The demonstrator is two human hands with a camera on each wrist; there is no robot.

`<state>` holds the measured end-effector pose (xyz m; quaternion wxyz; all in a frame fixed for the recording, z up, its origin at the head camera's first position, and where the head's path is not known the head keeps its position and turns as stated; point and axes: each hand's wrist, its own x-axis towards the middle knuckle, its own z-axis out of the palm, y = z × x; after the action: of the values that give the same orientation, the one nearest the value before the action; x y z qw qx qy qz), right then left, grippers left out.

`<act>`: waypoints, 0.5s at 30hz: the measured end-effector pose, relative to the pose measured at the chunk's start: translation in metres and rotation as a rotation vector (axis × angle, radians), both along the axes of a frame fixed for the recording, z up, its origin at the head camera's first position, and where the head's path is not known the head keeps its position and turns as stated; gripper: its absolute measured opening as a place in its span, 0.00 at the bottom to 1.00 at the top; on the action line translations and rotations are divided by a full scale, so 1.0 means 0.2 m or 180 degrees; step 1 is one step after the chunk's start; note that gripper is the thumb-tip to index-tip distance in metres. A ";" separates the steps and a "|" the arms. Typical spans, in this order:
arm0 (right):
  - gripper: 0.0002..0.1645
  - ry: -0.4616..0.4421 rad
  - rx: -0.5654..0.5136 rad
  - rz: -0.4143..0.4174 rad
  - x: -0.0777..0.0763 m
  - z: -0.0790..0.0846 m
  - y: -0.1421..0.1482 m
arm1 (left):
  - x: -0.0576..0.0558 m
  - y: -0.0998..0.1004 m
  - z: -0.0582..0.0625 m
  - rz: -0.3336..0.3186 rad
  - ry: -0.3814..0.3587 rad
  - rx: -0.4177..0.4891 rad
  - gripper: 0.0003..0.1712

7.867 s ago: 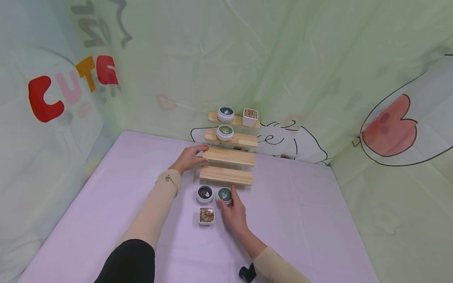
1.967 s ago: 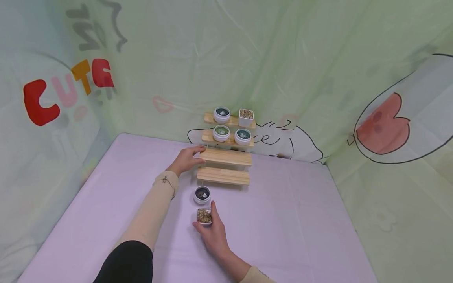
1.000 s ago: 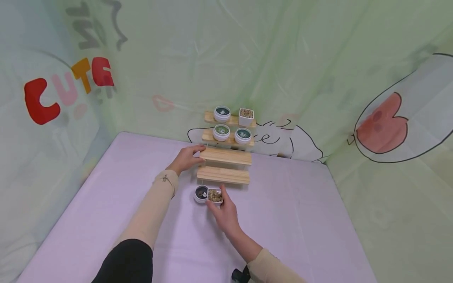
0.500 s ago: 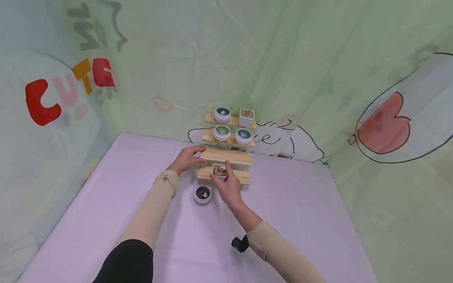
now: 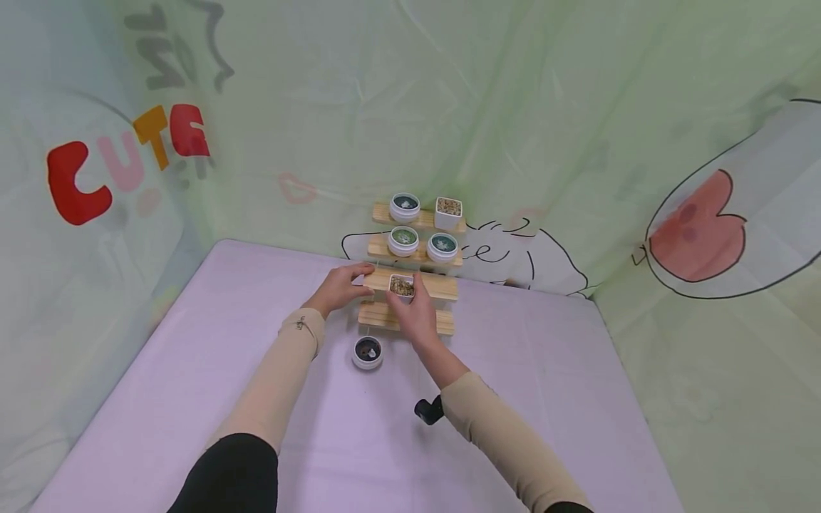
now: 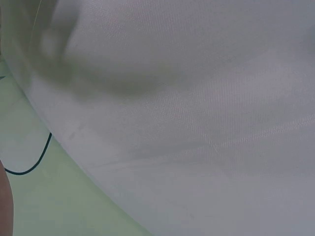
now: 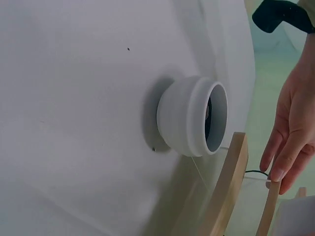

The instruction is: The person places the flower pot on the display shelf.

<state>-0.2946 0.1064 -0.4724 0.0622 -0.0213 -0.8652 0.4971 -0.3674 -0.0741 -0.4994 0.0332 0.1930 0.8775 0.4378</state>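
Observation:
My left hand pinches the left end of the second-lowest board of a stepped wooden shelf; the right wrist view shows its thumb and fingers at that board's end. A small square white pot filled with tan gravel is between the thumb and fingers of my right hand, at the middle of the same board. Whether the pot's base touches the wood is hidden. On the cloth below the lowest board stands a round white pot with dark contents. Its rim and side show in the right wrist view.
Two round pots, one green-filled and one teal-filled, stand on the second board from the top. The top board bears a round pot and a square gravel pot. Lilac cloth covers the table before a printed curtain.
My right hand has gripped the square gravel pot from the cloth and raised it past the lowest board. Earlier, the teal pot went from the cloth to the shelf. My left hand stays put.

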 end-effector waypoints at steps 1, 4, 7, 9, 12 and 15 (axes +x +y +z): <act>0.49 -0.0003 0.0003 -0.0002 -0.01 0.00 0.00 | 0.00 0.00 0.00 -0.0002 -0.0003 0.0004 0.32; 0.50 -0.0019 0.0011 -0.0032 -0.03 0.00 -0.01 | 0.00 0.00 -0.01 -0.0004 -0.0025 -0.0007 0.32; 0.50 -0.0021 0.0020 -0.0048 -0.05 0.00 -0.01 | 0.00 0.00 -0.01 -0.0003 -0.0049 -0.0018 0.32; 0.50 -0.0034 0.0035 -0.0063 -0.07 0.00 -0.02 | 0.00 0.00 0.00 0.0005 -0.0053 -0.0022 0.32; 0.50 -0.0055 0.0060 -0.0085 -0.09 -0.01 -0.02 | 0.00 0.00 0.00 0.0008 -0.0034 -0.0014 0.32; 0.50 -0.0095 0.0069 -0.0114 -0.11 -0.01 -0.02 | 0.00 0.00 -0.01 0.0007 -0.0022 -0.0014 0.32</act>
<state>-0.3169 0.1020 -0.4742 0.0584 -0.0434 -0.8709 0.4861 -0.3683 -0.0744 -0.5010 0.0362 0.1905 0.8785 0.4365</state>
